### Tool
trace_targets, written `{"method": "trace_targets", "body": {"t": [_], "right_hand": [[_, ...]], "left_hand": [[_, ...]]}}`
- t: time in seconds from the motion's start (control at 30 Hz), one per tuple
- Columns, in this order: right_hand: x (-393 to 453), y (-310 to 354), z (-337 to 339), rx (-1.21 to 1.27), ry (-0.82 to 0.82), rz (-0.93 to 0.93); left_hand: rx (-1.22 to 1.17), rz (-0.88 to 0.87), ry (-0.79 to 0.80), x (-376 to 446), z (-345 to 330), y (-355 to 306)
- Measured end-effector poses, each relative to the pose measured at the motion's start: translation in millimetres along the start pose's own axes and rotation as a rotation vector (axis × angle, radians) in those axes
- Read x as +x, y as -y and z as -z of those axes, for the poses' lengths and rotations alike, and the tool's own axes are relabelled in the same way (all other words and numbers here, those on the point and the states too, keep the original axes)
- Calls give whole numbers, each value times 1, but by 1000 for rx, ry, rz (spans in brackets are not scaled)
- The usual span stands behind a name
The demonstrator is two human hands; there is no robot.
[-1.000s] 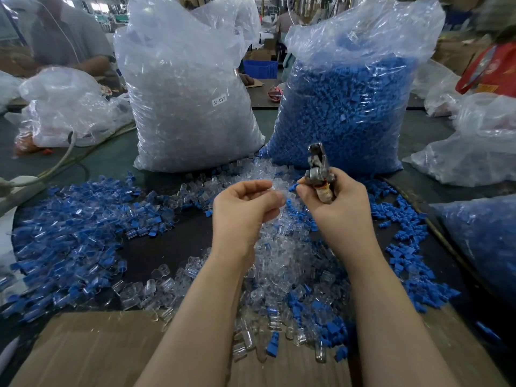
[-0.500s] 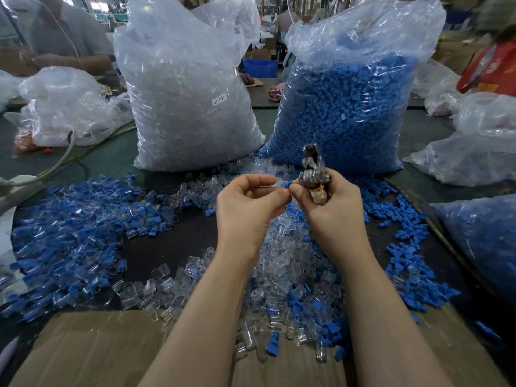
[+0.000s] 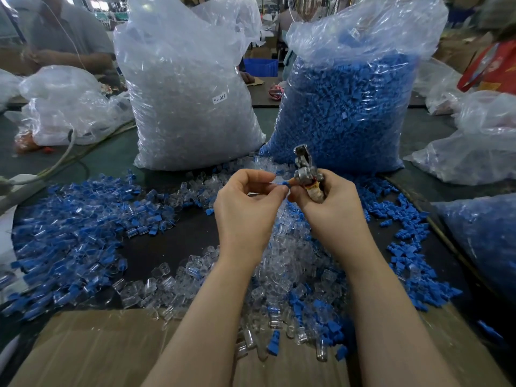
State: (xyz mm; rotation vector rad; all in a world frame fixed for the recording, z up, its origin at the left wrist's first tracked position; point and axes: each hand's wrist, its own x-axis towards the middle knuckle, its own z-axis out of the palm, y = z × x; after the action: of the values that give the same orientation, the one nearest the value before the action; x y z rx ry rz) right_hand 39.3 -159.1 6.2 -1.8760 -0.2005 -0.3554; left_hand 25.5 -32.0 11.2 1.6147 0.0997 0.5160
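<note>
My left hand [image 3: 248,208] is raised over the table and pinches a small clear plastic cap [image 3: 275,182] between thumb and fingers. My right hand [image 3: 329,208] grips a small metal tool [image 3: 305,170] with a tape-wrapped handle, its jaws pointing up, and pinches a small blue plug [image 3: 285,183] at its fingertips. Cap and plug touch between the two hands. Below them lies a heap of loose clear caps [image 3: 282,263]. Loose blue plugs [image 3: 405,241] are scattered to the right. A heap of joined blue-and-clear pieces [image 3: 72,241] spreads at the left.
Two tall plastic sacks stand behind the hands: one of clear caps [image 3: 184,101], one of blue plugs [image 3: 349,107]. More bags sit at the right [image 3: 480,247] and left [image 3: 67,107]. Flat cardboard [image 3: 92,350] lies at the near edge. A person [image 3: 64,37] works across the table.
Both hands have drawn together; the clear cap in my left hand now meets the blue plug at my right fingertips. The tool has shifted slightly left with the right hand.
</note>
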Motion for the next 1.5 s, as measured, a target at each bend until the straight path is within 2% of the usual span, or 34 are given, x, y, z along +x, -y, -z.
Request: {"method": "trace_targets", "body": {"t": [0.27, 0.47, 0.9, 1.2, 1.37, 1.5], "right_hand": [[1, -6, 20, -228, 165, -39], [0, -3, 18, -272, 234, -32], [-1, 1, 18, -289, 265, -46], [-2, -2, 16, -324, 279, -89], [-1, 1, 18, -374, 262, -47], [-1, 0, 15, -458, 225, -24]], "left_hand": [[-47, -47, 67, 2, 4, 1], [-104, -103, 121, 2, 6, -1], [-147, -129, 228, 7, 15, 1], [-142, -119, 229, 6, 15, 2], [-137, -103, 220, 6, 13, 1], [-165, -3, 176, 8, 14, 1]]}}
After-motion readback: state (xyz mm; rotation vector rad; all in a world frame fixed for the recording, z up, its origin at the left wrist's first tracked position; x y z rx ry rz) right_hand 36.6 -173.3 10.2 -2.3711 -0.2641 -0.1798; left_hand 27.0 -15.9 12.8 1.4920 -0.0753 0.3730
